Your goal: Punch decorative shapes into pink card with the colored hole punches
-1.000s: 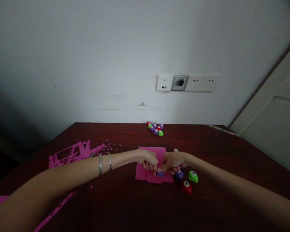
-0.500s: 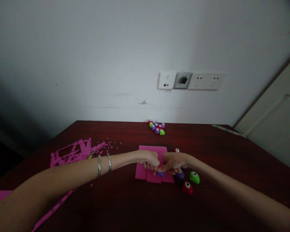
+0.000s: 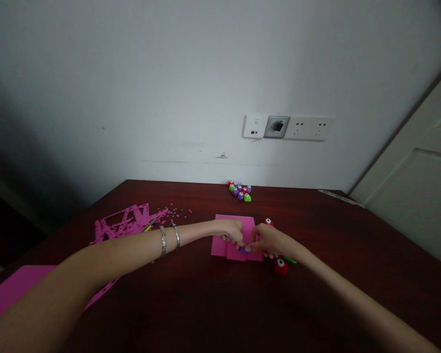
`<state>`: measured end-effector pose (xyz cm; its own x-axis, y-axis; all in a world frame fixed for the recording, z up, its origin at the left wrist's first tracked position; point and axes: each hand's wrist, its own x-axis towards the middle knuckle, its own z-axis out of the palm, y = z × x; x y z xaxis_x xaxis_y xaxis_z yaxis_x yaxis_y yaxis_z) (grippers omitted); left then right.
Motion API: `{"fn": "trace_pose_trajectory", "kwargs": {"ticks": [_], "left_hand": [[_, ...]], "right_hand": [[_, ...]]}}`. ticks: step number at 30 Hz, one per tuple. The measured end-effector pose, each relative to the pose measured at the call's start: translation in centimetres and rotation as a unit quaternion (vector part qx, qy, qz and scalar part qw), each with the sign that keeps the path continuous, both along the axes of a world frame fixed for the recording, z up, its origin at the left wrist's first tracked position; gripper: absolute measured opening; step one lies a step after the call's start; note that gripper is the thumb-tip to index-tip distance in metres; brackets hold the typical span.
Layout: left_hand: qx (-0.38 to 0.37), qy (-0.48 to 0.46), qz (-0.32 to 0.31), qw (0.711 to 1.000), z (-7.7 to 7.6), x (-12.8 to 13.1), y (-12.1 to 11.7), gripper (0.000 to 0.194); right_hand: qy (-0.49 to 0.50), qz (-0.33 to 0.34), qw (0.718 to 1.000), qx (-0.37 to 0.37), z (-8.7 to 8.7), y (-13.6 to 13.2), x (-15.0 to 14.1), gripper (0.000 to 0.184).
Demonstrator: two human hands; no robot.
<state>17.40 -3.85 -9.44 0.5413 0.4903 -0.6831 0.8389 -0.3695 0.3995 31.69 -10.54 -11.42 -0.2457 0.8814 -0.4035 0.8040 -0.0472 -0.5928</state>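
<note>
Both my hands meet over a small stack of pink paper sheets (image 3: 232,223) on the dark wooden table (image 3: 191,299). My left hand (image 3: 231,231) is closed in a fist on the sheets, two bracelets on its wrist. My right hand (image 3: 267,240) is closed too, fingertips against the left hand. Between the two hands a small purple punch (image 3: 244,250) shows on the paper's near edge, gripped by both. A red punch (image 3: 280,266) lies just right of my right wrist, and another red punch (image 3: 268,221) sits behind my right hand.
A cluster of several small red, purple and green punches (image 3: 240,191) sits at the table's far edge by the wall. Cut pink paper scraps and confetti (image 3: 127,223) lie at the left, a pink sheet (image 3: 11,289) at the near left. Wall sockets (image 3: 288,127) above.
The camera has tipped and shifted, so the table sits higher in view. My hands stay joined on the paper; my right forearm now covers the purple and green punches seen earlier beside it.
</note>
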Motion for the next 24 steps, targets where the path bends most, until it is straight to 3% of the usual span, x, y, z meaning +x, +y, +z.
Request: {"fn": "trace_pose_trajectory", "kwargs": {"ticks": [2,4,10,15,18,21,24], "left_hand": [[0.033,-0.006,-0.012,0.999,0.2,-0.2,-0.3,0.02],[0.035,-0.014,-0.009,0.999,0.3,-0.5,-0.6,0.025],[-0.015,-0.065,0.026,0.997,0.8,-1.2,-0.9,0.031],[-0.045,-0.148,0.04,0.987,1.2,-2.7,-0.1,0.032],[-0.049,-0.188,0.042,0.98,0.4,-3.9,1.1,0.037],[0.037,-0.22,0.019,0.975,-1.2,-4.7,1.9,0.034],[0.17,-0.317,-0.031,0.933,-2.6,-5.0,1.5,0.032]], "right_hand": [[0.01,-0.045,0.999,0.017,0.0,-0.6,0.1,0.021],[0.025,-0.061,0.997,0.04,0.0,-1.2,0.1,0.033],[0.025,0.0,0.997,0.077,0.3,-2.4,-0.7,0.016],[0.012,-0.005,0.995,0.096,-0.5,-2.4,-0.7,0.021],[-0.006,-0.006,0.995,0.102,-1.0,-2.4,-0.6,0.02],[-0.012,-0.008,0.992,0.127,-1.4,-2.5,-0.5,0.022],[0.001,-0.005,0.99,0.138,-1.4,-2.7,-0.4,0.02]]}}
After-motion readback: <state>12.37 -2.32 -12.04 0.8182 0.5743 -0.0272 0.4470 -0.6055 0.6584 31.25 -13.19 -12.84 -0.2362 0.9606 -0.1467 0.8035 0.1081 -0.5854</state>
